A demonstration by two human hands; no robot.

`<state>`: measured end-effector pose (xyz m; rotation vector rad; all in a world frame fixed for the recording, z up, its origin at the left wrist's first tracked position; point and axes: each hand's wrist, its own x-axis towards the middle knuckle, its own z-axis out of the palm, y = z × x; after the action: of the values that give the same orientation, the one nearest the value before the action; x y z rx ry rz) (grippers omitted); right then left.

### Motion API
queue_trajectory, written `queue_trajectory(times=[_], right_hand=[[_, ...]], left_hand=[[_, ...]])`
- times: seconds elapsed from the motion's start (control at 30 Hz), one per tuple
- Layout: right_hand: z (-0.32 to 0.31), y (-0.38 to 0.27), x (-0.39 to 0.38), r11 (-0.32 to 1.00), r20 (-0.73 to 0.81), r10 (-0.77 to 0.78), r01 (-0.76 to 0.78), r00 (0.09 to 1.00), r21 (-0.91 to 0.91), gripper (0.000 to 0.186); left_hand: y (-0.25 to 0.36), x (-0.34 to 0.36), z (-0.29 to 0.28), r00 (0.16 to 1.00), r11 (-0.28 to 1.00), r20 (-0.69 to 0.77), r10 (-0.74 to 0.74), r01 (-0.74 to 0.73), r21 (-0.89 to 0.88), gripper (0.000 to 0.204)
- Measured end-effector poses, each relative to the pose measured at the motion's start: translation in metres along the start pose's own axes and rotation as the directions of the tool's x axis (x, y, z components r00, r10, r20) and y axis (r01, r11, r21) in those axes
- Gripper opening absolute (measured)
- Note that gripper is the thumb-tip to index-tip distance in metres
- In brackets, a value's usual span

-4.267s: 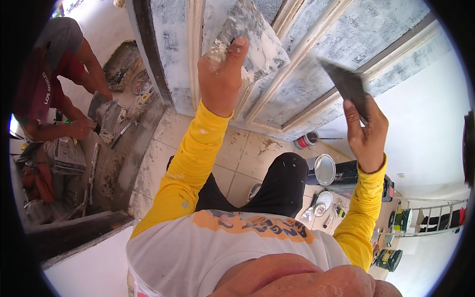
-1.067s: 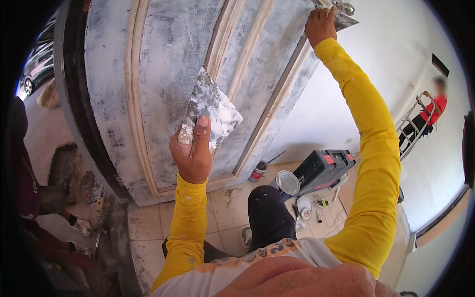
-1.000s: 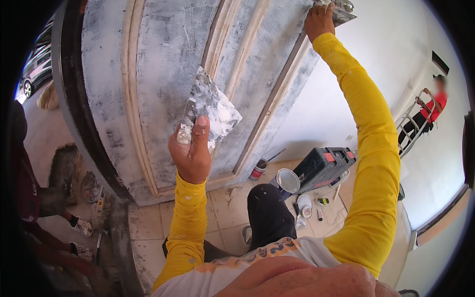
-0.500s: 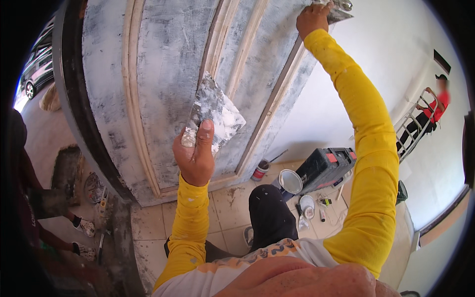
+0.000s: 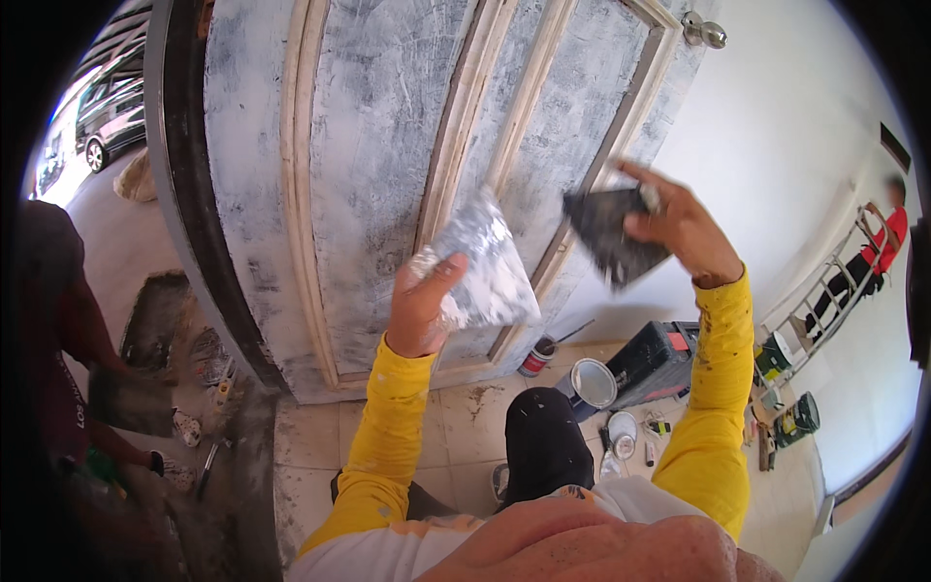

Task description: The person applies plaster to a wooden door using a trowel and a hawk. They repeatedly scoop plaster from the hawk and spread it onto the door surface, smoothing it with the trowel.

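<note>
My left hand [image 5: 422,303] is closed on a putty knife [image 5: 490,262] whose wide metal blade is smeared with white putty. Its thumb presses on the flat of the blade. Across from it, my right hand [image 5: 684,228] grips a dark, flat scraper [image 5: 616,238], slightly blurred by motion. A gap separates the two blades. Behind both stands a panelled door [image 5: 373,126], patchy white and grey, with pale wooden mouldings [image 5: 470,87]. A round metal door knob [image 5: 705,31] sits at its upper right.
On the tiles below are a bucket of pale material [image 5: 592,383], a small paint can [image 5: 536,357] and a black tool case [image 5: 655,359]. At the left stands another person [image 5: 68,320]. Someone in red [image 5: 887,233] is on a ladder [image 5: 839,262] at the right.
My right hand has come down from the door's upper edge with the scraper, towards my left hand. The left hand's putty knife has shifted slightly right and lower. The view has shifted, uncovering the knob.
</note>
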<state>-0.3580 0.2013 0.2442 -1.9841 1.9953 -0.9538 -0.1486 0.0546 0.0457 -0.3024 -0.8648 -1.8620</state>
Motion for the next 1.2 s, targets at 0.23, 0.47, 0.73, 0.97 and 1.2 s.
queue_trajectory(times=[0.23,0.47,0.73,0.97,1.2], right_hand=[[0.004,0.087,0.014,1.000,-0.003,0.012,-0.012,1.000,0.012,0.048],[0.115,0.167,-0.031,0.787,-0.178,-0.614,0.580,0.769,-0.213,0.067],[0.249,0.209,-0.086,0.714,-0.196,-0.321,0.372,0.927,0.593,0.028],[0.273,0.267,-0.094,0.774,0.078,-0.405,0.297,0.911,0.559,0.021],[0.270,0.281,-0.082,0.807,0.252,-0.139,-0.037,0.958,0.589,0.031]], left_hand=[[-0.033,0.006,-0.007,0.999,0.996,0.053,-0.003,0.008,-0.094,0.032],[-0.058,0.010,0.011,0.938,0.900,-0.109,-0.328,0.275,-0.339,0.040],[-0.035,-0.003,0.003,0.935,0.997,-0.346,0.077,-0.070,0.032,0.037],[-0.061,-0.017,-0.011,0.890,0.995,-0.454,0.036,0.009,0.097,0.038],[-0.084,0.005,-0.007,0.882,0.985,-0.471,0.022,0.062,0.163,0.036]])
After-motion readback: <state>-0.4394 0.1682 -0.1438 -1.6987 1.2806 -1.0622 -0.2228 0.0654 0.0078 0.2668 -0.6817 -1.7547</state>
